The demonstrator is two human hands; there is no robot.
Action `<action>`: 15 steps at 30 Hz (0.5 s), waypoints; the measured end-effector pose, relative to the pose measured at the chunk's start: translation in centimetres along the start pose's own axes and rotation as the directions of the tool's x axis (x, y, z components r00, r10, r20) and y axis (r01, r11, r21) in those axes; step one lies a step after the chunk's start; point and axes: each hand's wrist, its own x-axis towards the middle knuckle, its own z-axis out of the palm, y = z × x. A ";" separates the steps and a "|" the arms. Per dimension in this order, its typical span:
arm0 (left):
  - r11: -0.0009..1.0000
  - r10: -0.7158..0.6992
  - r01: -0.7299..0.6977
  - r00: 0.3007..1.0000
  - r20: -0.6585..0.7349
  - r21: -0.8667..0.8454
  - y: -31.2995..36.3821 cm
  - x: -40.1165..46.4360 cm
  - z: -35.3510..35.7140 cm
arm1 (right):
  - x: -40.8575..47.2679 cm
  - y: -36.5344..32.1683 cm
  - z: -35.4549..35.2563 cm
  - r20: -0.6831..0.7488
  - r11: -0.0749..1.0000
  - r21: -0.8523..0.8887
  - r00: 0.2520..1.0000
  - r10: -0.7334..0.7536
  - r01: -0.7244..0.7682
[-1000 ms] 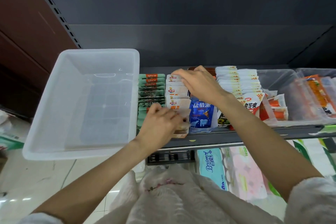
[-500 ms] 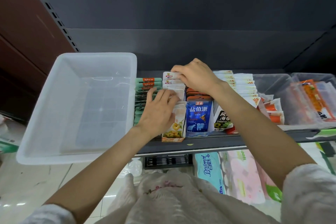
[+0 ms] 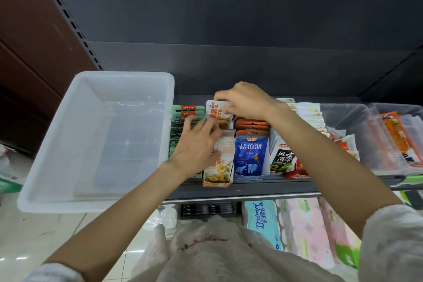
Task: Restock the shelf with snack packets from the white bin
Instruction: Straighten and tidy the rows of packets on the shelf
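Right hand (image 3: 246, 102) pinches upright packet (image 3: 217, 113) top; left hand (image 3: 196, 144) steadies row.

A shop: a dark metal shelf (image 3: 240, 188) carries rows of snack packets (image 3: 250, 155), with tissue packs (image 3: 304, 231) stocked below.

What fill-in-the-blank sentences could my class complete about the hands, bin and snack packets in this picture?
1. The white bin stands to the ______ of the snack rows and holds no packets.
2. The right hand pinches a white-and-orange snack packet at the ______ of its row.
3. The left hand rests on the same row, next to the green packets and beside the ______ packet with polar bears.

Missing words: left; back; blue
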 end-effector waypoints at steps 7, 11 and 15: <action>0.999 0.008 -0.010 0.999 -0.048 -0.049 0.3 -1.1 0.2 | 0.3 -0.4 1.8 -0.114 0.978 -0.209 0.993 -0.025 0.000; 0.999 -0.004 0.002 0.999 -0.050 -0.052 0.4 -1.4 0.1 | 0.1 -1.3 2.3 -0.080 0.977 -0.211 0.997 0.007 -0.024; 0.998 -0.015 0.011 0.998 -0.058 -0.061 0.5 -1.5 0.1 | -0.4 -2.6 3.4 0.004 0.966 -0.260 1.000 0.014 -0.013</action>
